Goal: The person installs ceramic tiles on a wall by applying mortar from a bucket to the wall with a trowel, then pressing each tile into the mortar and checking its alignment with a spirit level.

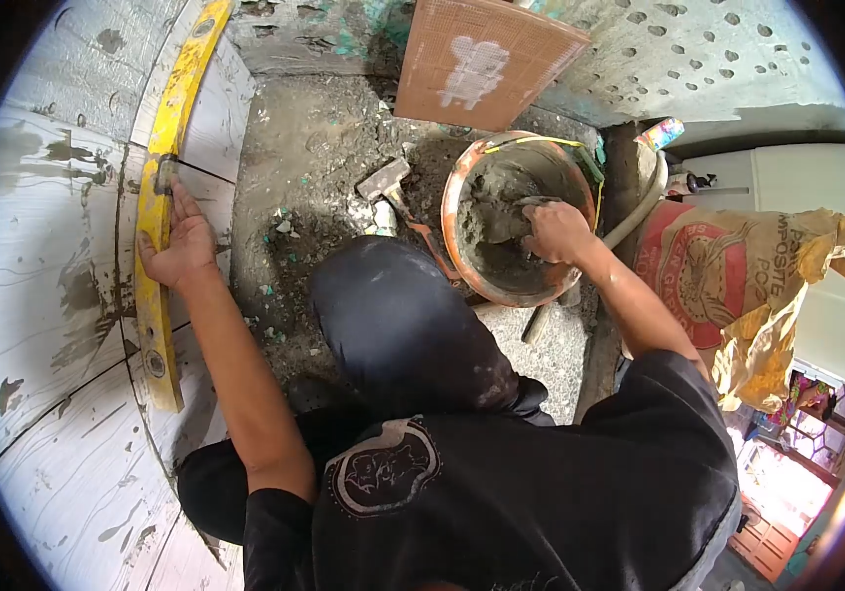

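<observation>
My left hand (184,236) holds a long yellow spirit level (155,305) against the white tiled wall at the left, thumb on one side and fingers along its edge. The level runs nearly upright in view and has grey smears. My right hand (555,232) reaches into an orange-rimmed bucket (452,202) of wet grey mortar (487,251). Its fingers are closed around what looks like a trowel (506,223), mostly hidden by the hand and coated in mortar. A mallet (384,179) lies on the dirty floor left of the bucket.
A brown tile (487,64) leans at the back behind the bucket. To the right stands a torn paper sack (708,266), near a grey pipe (639,209) and a colourful tube (661,133). Rubble covers the concrete floor (294,138). My bent knee (393,315) is beside the bucket.
</observation>
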Motion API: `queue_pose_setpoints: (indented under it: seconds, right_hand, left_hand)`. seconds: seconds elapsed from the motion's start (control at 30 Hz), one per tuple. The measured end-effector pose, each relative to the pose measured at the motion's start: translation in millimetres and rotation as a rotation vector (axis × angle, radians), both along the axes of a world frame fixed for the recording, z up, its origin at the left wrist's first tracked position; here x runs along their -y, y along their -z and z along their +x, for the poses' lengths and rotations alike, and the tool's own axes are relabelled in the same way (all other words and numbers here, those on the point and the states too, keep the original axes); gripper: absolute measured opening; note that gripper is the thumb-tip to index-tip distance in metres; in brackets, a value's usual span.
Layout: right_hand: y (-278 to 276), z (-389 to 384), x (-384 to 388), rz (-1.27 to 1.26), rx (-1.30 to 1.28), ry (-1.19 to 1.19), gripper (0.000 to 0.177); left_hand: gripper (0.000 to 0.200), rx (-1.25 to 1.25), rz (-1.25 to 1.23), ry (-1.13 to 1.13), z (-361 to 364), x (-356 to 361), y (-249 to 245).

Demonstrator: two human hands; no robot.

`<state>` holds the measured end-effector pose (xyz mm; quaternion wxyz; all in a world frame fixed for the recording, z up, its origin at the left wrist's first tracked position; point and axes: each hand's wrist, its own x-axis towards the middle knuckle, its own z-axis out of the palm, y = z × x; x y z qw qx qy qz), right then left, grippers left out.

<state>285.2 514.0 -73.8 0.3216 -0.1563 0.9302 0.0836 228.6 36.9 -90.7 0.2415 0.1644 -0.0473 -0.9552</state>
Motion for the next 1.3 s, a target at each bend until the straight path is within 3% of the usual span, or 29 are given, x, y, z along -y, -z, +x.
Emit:
queue_pose_setpoints:
  seconds: [0.3, 0.4, 0.47, 0.57, 0.6, 0.67, 0.73, 0.93, 0.97, 1.0, 1.07, 1.1, 1.13, 1.2, 1.23, 1.27, 1.3]
  right_hand:
    - [-13.3, 64.1, -40.2, -0.323, -0.27, 0.261, 0.04]
    - [-27.8, 110.2, -18.0, -0.297, -0.277, 0.552, 0.041]
    - [-9.2, 145.8, -13.9, -0.238, -0.409, 0.539, 0.045]
    - [11.5, 183.8, 0.5, -0.077, -0.363, 0.542, 0.064]
    - [2.3, 182.6, 16.9, -0.056, -0.21, 0.717, 0.066]
    - [12.8, 202.5, 17.7, -0.028, -0.259, 0.653, 0.061]
    - [21.8, 226.3, 5.8, -0.085, -0.385, 0.576, 0.041]
    - [-26.7, 268.8, -34.4, -0.101, -0.369, 0.592, 0.035]
    - [-33.4, 266.9, -41.8, -0.193, -0.423, 0.607, 0.038]
    - [-38.3, 259.7, -44.8, -0.509, -0.501, 0.639, 0.033]
    - [-40.6, 231.8, -37.9, -0.559, -0.303, 1.03, 0.027]
    - [-17.9, 228.1, -47.3, -0.733, -0.357, 1.011, 0.028]
    - [0.7, 222.3, -54.6, -0.732, -0.176, 1.302, 0.032]
    - [-6.5, 205.0, -64.7, -0.436, -0.151, 0.932, 0.034]
    - [-34.7, 191.8, -57.9, -0.404, -0.088, 1.078, 0.032]
    - [-72.7, 173.0, -45.6, -0.319, -0.067, 1.059, 0.034]
    - [-61.9, 178.3, -80.3, -0.304, -0.273, 0.742, 0.037]
  left_hand:
    - [0.062, -0.026, -0.05, 0.021, -0.4, 2.2, 3.3]
    - [0.062, -0.027, -0.049, 0.037, -0.5, 3.3, 3.3]
    - [0.061, -0.007, -0.043, 0.033, -1.6, 7.1, 6.1]
    - [0.06, -0.028, 0.073, 0.047, -2.9, 11.8, 10.3]
    - [0.06, -0.031, 0.069, 0.049, -4.1, 11.5, 11.0]
    - [0.06, -0.036, 0.058, 0.045, -4.7, 12.7, 11.9]
    - [0.059, 0.003, 0.049, 0.023, -4.7, 8.0, 5.0]
    - [0.058, -0.063, 0.063, 0.026, -2.9, 2.8, -0.1]
    - [0.058, -0.089, 0.048, 0.024, -3.7, 1.5, 0.6]
    - [0.058, -0.108, 0.036, 0.024, -2.9, 0.7, 1.4]
    - [0.058, -0.053, 0.044, 0.018, -1.7, 1.5, 0.0]
    - [0.059, -0.039, 0.031, 0.007, -2.9, 0.5, -1.5]
    - [0.06, -0.024, 0.018, 0.002, -3.8, -1.3, -2.0]
    - [0.059, -0.067, 0.047, -0.008, -2.7, -1.9, -0.8]
    - [0.059, -0.092, 0.061, -0.017, -5.4, -2.0, -1.1]
    - [0.059, -0.086, 0.057, -0.019, -7.5, -1.7, -1.2]
    - [0.059, -0.069, 0.049, -0.017, -6.0, -1.0, -0.3]
